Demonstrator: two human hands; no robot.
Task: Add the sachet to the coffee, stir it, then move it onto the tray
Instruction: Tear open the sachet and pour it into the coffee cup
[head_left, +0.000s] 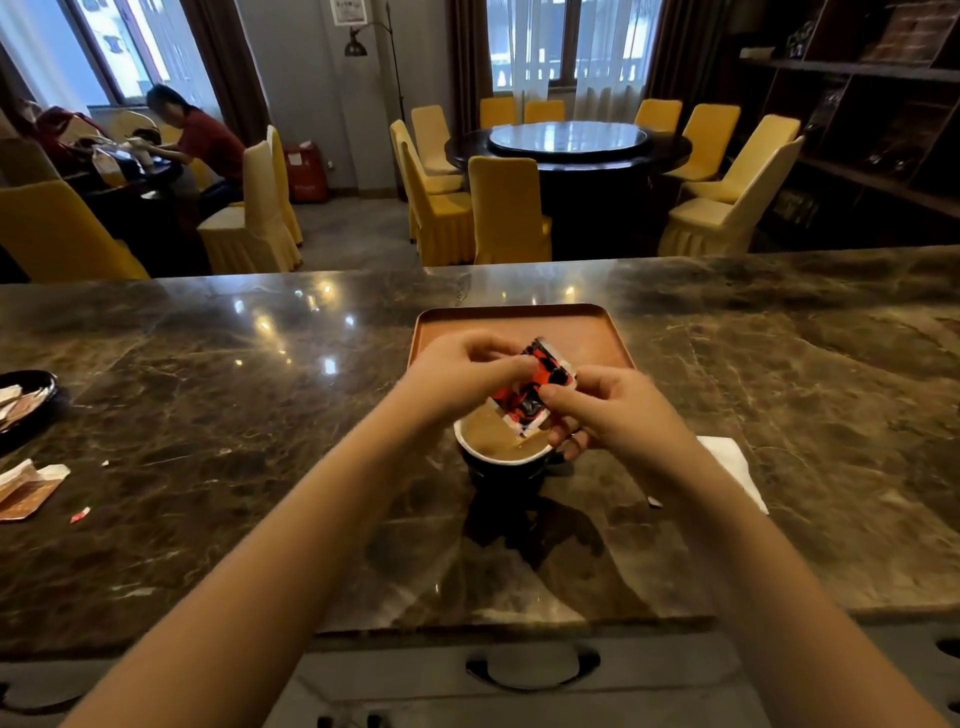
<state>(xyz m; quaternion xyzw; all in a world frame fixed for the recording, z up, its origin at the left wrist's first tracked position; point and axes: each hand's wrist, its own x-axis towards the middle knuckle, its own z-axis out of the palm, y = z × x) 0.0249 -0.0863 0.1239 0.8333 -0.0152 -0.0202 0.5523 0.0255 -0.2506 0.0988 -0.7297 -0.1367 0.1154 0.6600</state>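
A red, black and white sachet (535, 387) is tilted over a dark cup of light brown coffee (493, 441) on the marble counter. My left hand (462, 374) pinches its upper left edge and my right hand (618, 410) pinches its lower right side. The sachet's lower end points down into the cup. A thin stick lies in the coffee near the right rim. Just behind the cup and hands lies an orange-brown tray (519, 319), partly hidden by them.
A white napkin (737, 467) lies right of the cup under my right forearm. Torn wrappers (26, 488) and a dark dish (26, 400) sit at the counter's left edge. Yellow chairs, round tables and a seated person are beyond the counter.
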